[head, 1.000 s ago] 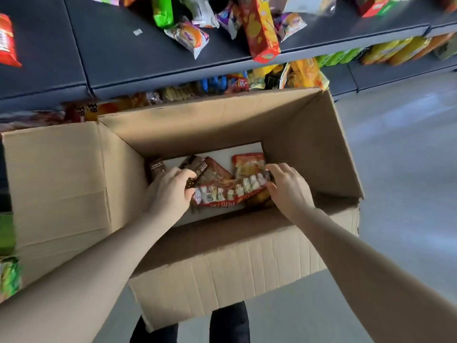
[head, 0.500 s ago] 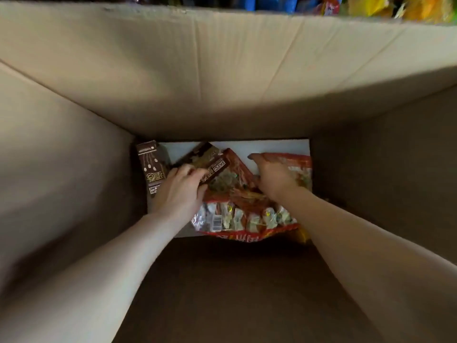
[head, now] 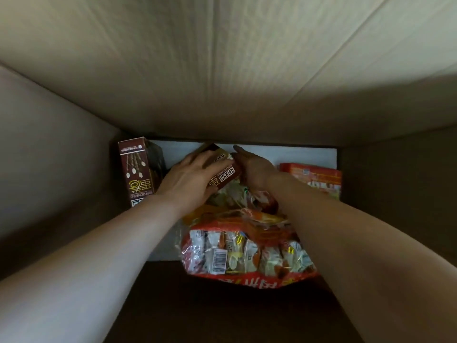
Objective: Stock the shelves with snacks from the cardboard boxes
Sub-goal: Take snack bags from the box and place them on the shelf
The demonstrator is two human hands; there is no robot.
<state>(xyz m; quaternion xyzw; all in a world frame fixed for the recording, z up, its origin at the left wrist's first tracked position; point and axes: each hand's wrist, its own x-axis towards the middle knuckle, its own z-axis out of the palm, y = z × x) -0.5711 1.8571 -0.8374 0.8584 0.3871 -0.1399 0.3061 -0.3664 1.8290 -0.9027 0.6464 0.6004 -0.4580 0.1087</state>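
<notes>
Head view: I see both hands deep in the cardboard box (head: pixel 222 70). The left hand (head: pixel 188 179) wraps the brown snack carton (head: pixel 223 173), fingers curled over its near-left side. The right hand (head: pixel 254 169) lies flat against its right end. The carton's long axis runs from near-left to far-right, between both hands, atop the red multipack bag (head: pixel 247 253).
</notes>
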